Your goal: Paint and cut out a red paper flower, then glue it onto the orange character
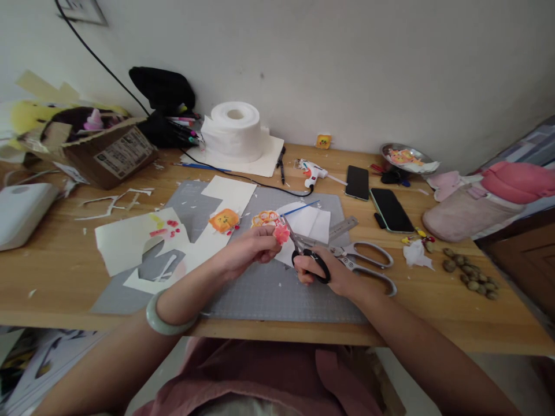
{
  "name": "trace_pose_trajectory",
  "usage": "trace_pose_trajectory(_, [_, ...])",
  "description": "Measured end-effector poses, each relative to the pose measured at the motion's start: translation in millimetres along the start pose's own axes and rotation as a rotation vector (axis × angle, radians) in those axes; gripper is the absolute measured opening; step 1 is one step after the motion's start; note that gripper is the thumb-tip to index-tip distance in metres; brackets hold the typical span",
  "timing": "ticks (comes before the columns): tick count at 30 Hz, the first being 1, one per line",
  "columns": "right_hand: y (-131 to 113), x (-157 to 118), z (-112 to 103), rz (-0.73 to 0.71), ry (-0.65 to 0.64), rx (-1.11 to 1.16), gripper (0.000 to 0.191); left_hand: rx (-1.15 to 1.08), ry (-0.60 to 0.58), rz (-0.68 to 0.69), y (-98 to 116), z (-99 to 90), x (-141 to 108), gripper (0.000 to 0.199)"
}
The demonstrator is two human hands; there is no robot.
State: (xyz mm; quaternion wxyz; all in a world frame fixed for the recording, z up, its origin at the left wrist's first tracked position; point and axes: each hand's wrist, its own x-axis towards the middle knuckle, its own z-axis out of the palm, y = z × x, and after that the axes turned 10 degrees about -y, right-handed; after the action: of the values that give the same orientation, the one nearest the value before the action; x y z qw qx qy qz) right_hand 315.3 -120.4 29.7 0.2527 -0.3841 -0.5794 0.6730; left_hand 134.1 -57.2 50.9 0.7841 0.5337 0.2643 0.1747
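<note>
Between its thumb and fingers, my left hand (259,245) pinches a small red-pink paper cutout (281,233). My right hand (315,267) has its fingers in the handles of black-handled scissors (319,264), whose blades point up and left beside the cutout's edge. Just behind my left hand lies a cutout with orange loops (265,219) on the grey cutting mat (277,297). An orange square piece with a drawn face (224,221) rests on cut white paper to the left. Large grey-handled scissors (368,263) lie right of my right hand, partly over a metal ruler (342,227).
A glue gun (313,171), two phones (358,182) and a metal bowl (403,157) stand toward the back right. Walnut-like balls (470,276) lie at the right. Behind the mat is a paper roll (234,133); at the left are a cardboard box (108,153) and paper scraps.
</note>
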Motion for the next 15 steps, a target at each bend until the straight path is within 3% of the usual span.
trace_pose_trajectory(15, [-0.6, 0.9, 0.3, 0.003, 0.04, 0.026, 0.054, 0.014, 0.024, 0.053, -1.8, -2.9, 0.7, 0.017])
